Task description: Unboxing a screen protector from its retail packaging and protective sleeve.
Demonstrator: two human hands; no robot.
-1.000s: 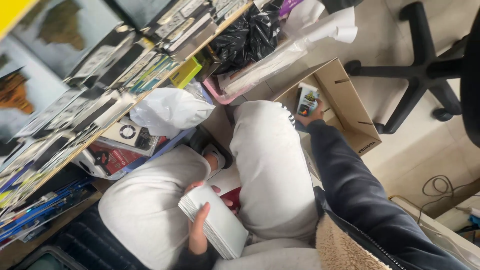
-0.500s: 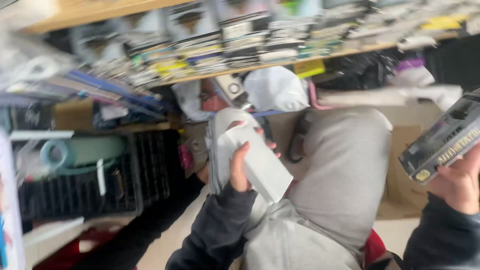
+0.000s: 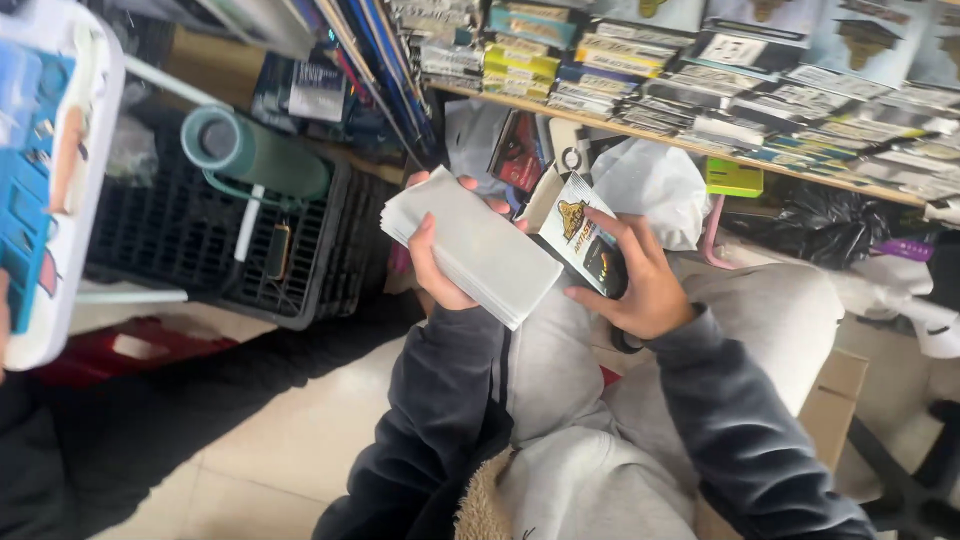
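Observation:
My left hand [image 3: 432, 262] grips a thick stack of white flat packets [image 3: 470, 245] from underneath, fingers curled over its far edge. My right hand [image 3: 632, 280] holds a small printed packet [image 3: 580, 235], black and white with a yellow emblem, right beside the stack's right end. Both hands hover above my lap in grey trousers [image 3: 700, 330]. Dark sleeves cover both forearms.
A wooden shelf [image 3: 690, 145] packed with small boxed goods runs across the top. A black plastic crate [image 3: 250, 255] with a green flask [image 3: 255, 155] stands at left. A white plastic bag [image 3: 655, 185], a cardboard box [image 3: 835, 400], and a white-and-blue board [image 3: 45, 170] at far left.
The view has swung toward the shelf. My right hand has brought the small packet from the far right up beside the white stack, which my left hand still holds.

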